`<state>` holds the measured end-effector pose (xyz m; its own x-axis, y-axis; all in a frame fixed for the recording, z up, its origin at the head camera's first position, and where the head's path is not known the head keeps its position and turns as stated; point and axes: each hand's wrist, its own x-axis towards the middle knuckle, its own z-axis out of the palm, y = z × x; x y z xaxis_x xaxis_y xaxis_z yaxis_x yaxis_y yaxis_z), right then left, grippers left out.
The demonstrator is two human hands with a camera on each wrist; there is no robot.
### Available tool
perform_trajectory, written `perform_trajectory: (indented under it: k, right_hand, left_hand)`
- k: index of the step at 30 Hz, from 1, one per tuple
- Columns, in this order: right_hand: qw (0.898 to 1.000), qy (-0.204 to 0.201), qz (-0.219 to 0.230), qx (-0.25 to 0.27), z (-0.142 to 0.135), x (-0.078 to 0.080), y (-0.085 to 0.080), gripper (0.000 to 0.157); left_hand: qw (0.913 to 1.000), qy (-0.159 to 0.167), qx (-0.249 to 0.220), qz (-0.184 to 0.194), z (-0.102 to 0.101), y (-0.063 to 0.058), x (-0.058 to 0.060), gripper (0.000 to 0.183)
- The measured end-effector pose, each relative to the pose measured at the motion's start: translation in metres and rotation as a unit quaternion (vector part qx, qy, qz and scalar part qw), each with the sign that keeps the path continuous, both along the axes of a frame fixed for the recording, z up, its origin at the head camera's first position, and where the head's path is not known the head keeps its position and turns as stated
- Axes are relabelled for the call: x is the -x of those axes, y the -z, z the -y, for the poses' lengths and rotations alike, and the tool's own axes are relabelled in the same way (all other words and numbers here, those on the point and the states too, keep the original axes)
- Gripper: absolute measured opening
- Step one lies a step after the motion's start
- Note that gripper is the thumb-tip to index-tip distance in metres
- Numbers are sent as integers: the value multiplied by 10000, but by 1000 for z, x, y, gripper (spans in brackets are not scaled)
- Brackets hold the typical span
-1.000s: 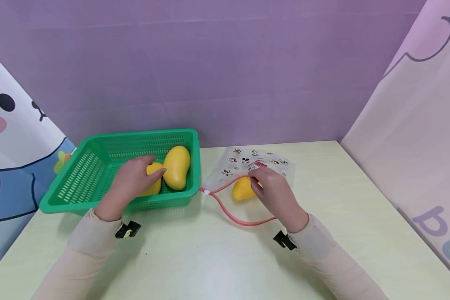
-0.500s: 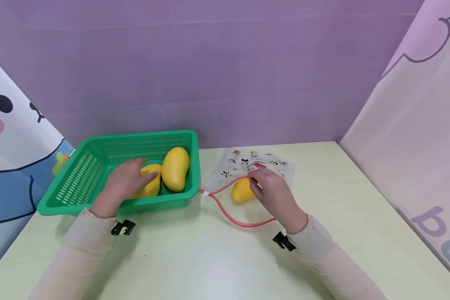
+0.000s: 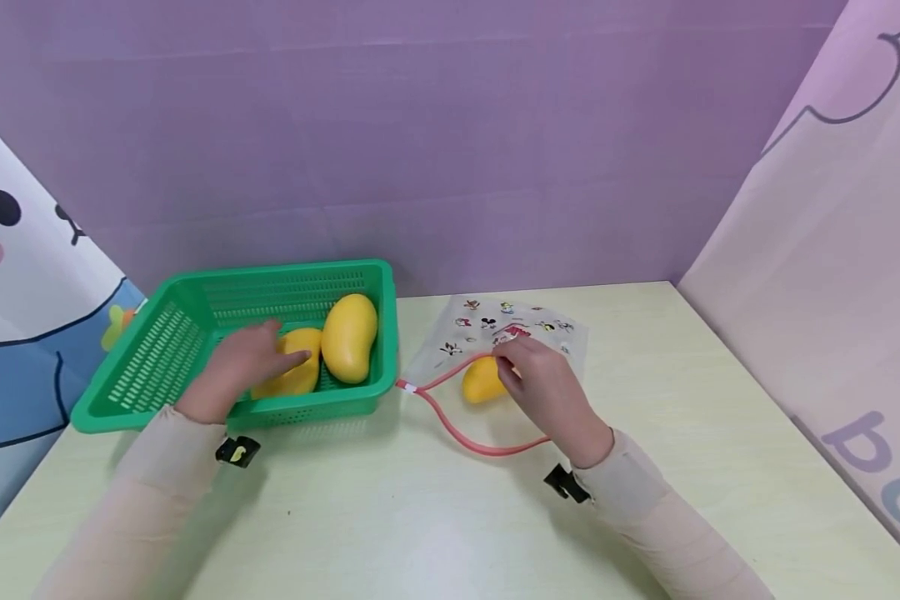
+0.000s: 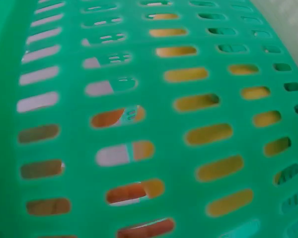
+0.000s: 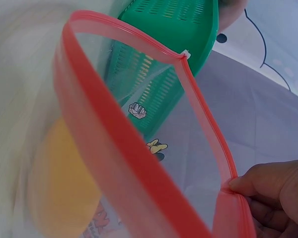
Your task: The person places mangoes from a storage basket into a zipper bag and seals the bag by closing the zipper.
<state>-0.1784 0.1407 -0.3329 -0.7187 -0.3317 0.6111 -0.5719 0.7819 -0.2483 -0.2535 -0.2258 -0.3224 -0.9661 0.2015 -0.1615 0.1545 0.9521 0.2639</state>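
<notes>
In the head view, my left hand [image 3: 243, 364] is inside the green plastic basket [image 3: 131, 417], over the left side of a yellow mango [image 3: 303, 346]. Its thumb lies across the top of that mango and is spread from the other fingers. A second mango [image 3: 350, 337] leans beside the first. With thumb and fingers, my right hand [image 3: 547, 392] pinches the red rim of a clear printed zip bag [image 3: 450, 342]. The right wrist view shows the bag's mouth wide apart and a mango [image 5: 64, 183] inside. Basket slats mostly hide the left hand's fingers in the left wrist view.
The bag lies on a pale wooden table [image 3: 420, 525], right of the basket. A purple cloth backdrop [image 3: 450, 150] stands behind, with printed panels at both sides.
My left hand has shifted left over the mango, uncovering more of it, while the mango stays about where it was. My right hand keeps its pinch on the bag's rim.
</notes>
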Motion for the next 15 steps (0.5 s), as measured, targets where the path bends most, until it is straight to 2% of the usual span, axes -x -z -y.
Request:
perform_trajectory:
  k: [15]
  right_hand:
    - [9999, 49, 119, -56, 1, 1, 1, 14]
  left_hand:
    - [9978, -25, 193, 638, -2, 5, 3, 99]
